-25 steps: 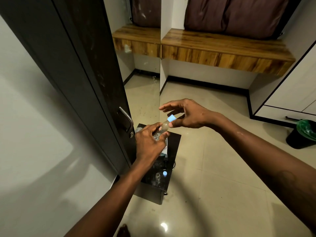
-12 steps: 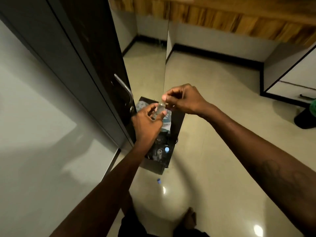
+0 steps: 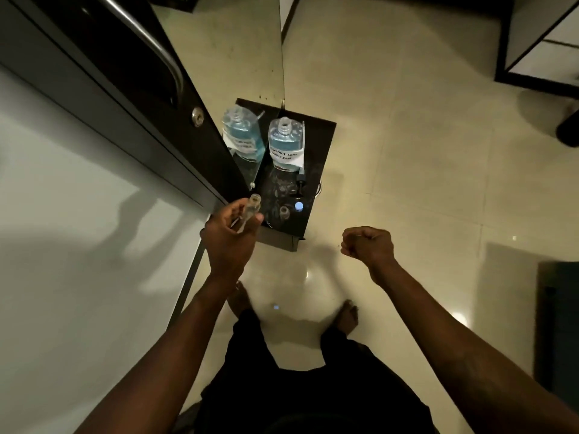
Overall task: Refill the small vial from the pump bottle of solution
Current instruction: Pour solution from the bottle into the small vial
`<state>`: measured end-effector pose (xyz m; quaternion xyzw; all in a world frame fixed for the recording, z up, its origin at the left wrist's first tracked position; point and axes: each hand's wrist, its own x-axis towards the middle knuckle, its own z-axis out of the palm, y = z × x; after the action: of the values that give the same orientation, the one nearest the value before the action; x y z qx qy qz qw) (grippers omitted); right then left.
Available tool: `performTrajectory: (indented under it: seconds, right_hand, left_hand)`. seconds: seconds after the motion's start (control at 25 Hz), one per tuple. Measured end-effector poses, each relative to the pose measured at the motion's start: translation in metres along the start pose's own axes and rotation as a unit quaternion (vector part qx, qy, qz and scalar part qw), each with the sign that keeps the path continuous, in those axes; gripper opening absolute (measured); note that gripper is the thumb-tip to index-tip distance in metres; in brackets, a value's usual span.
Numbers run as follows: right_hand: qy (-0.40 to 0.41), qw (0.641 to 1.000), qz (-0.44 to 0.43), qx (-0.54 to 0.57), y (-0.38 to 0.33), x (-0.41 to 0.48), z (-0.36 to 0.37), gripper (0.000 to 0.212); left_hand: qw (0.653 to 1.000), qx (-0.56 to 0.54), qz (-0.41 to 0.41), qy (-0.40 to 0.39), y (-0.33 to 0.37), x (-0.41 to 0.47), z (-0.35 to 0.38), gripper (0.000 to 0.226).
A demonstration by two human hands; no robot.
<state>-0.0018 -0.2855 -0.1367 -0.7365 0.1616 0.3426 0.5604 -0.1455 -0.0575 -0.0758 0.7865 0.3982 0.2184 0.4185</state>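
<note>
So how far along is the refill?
Done: the bottle stands open, its pump lying beside it, and the vial in the left hand is uncapped. The right hand is a closed fist; whether it holds the cap is hidden. Left: fill the vial, then recap.

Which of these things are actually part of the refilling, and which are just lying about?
Part of the job:
- vial, uncapped, held in the left hand
- solution bottle, open-necked
- pump, lying beside the bottle
- right hand, closed in a fist

Lying about:
- second small vial on the stand
- blue cap
- door handle
</note>
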Motion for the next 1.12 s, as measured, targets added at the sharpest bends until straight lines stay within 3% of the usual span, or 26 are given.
performTrajectory:
  seconds: [0.24, 0.52, 0.88, 1.12]
  right_hand:
    - [-0.058, 0.998, -0.035, -0.018, -0.003, 0.001, 0.036, 0.016]
    - [-0.071, 0.993, -0.079, -0.051, 0.005, -0.003, 0.051, 0.022]
    - [-0.156, 0.972, -0.101, -0.144, 0.042, -0.028, 0.047, 0.013]
    - [-0.234, 0.941, -0.104, -0.223, 0.116, -0.066, 0.103, 0.010]
  left_hand:
    - [0.998, -0.039, -0.020, -0.034, -0.009, 0.013, 0.026, 0.037]
    - [0.999, -0.006, -0.036, -0.038, -0.026, -0.010, 0.013, 0.035]
    - [0.988, -0.050, -0.139, 0.034, -0.034, -0.092, -0.012, 0.030]
    - [0.974, -0.054, -0.202, 0.090, -0.109, -0.164, -0.065, 0.027]
